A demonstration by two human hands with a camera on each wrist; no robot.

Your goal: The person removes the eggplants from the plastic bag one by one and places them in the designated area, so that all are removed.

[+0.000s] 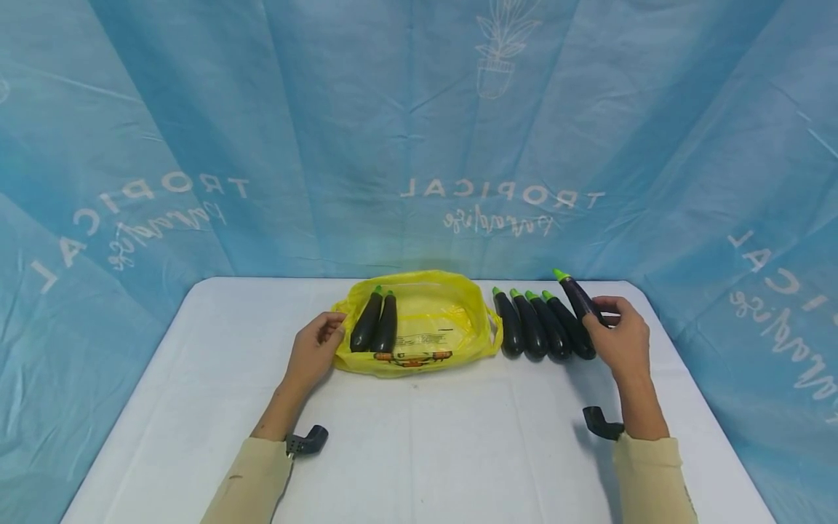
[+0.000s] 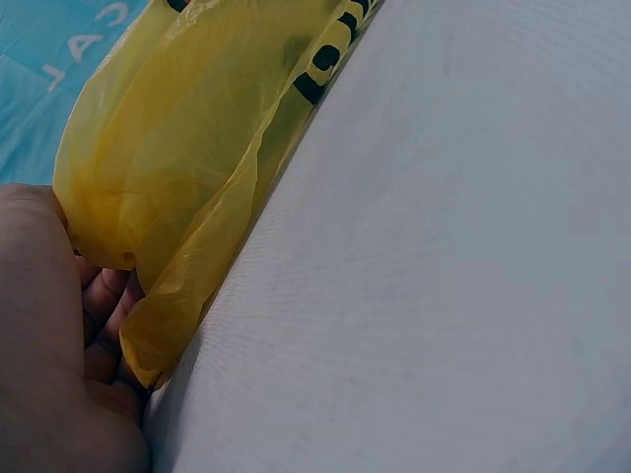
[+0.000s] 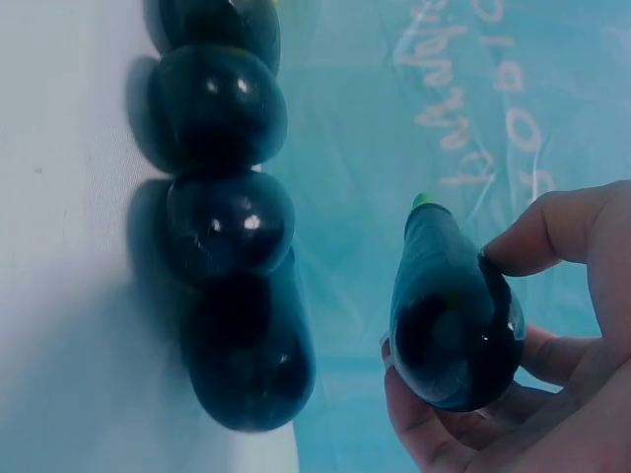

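A yellow plastic bag (image 1: 419, 364) lies with its mouth spread wide, two dark eggplants (image 1: 368, 324) side by side at its left end. My left hand (image 1: 316, 353) pinches the bag's left edge; in the left wrist view its curled fingers (image 2: 104, 296) are partly covered by the yellow film (image 2: 187, 148). Above the table at the right, my right hand (image 1: 618, 331) grips an eggplant (image 1: 579, 298) with its green stem tipped up and to the left. The right wrist view shows thumb and fingers round this eggplant's (image 3: 449, 335) body, its rounded end toward the camera.
Several more eggplants (image 1: 533, 331) lie in a row between the bag and my right hand, green stems pointing away. A white cloth covers the table (image 1: 419, 451). Behind it hangs a blue printed curtain (image 1: 366, 145), which also runs along both sides.
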